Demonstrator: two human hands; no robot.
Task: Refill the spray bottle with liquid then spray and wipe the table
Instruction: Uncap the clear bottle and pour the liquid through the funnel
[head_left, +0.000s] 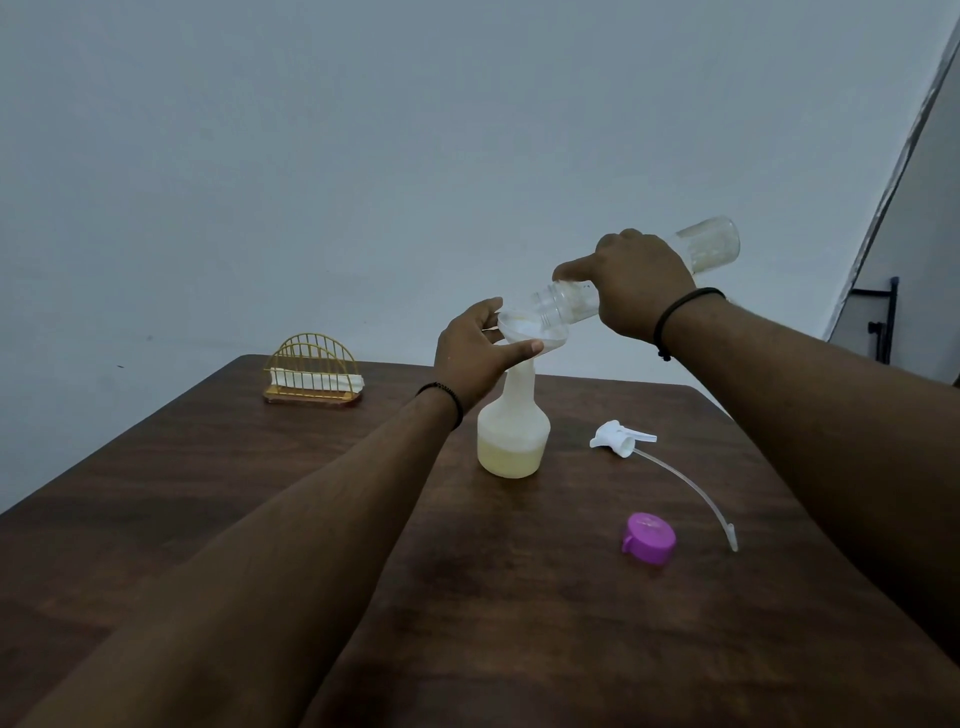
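On the table: spray bottle (513, 434) stood, part-filled.
Left hand (475, 353): funnel (530, 335) rim was pinched.
Right hand (641, 286): refill bottle (569, 301) was gripped, tilted.
Advice: a slow, centred pour was called for.

A translucent white spray bottle (513, 436) stands upright on the dark wooden desk (208, 493), its bottom part filled with pale yellow liquid. A white funnel (535, 332) sits in its neck. Above it a clear bottle (571, 304) is tilted, mouth down over the funnel's bowl, nearly empty. The white spray head (621, 437) lies on its side to the right of the spray bottle, its long dip tube curving toward the near edge. A purple cap (650, 538) lies nearer, just beside the tube
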